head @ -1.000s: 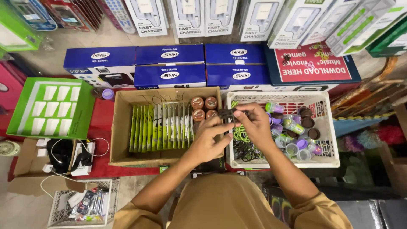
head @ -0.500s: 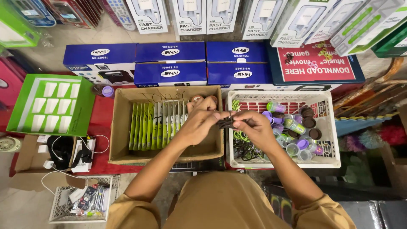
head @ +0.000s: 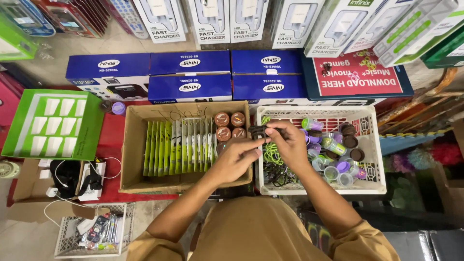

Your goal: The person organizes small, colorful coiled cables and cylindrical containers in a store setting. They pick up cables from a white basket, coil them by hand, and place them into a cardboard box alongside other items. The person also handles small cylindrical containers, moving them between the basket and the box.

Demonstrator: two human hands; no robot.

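Note:
Both my hands meet over the gap between a cardboard box (head: 133,145) and a white plastic basket (head: 372,145). My left hand (head: 237,157) and my right hand (head: 288,142) pinch a small bundle of black cable (head: 258,131) between them. The box holds a row of green and white flat packets (head: 179,147) and a few round brown tins (head: 229,126). In the basket lie coiled green and black cables (head: 273,162) and several small round plastic containers (head: 336,154) with purple, green and dark lids.
Blue boxes (head: 191,77) and white charger boxes (head: 208,19) line the back. A green tray (head: 21,125) of white items sits at left, with a carton of chargers and wires (head: 67,176) and a small basket of oddments (head: 92,232) below it.
My hands have stayed together on the black cable, shifting slightly right over the basket's left edge; the fingers have reworked their grip on it.

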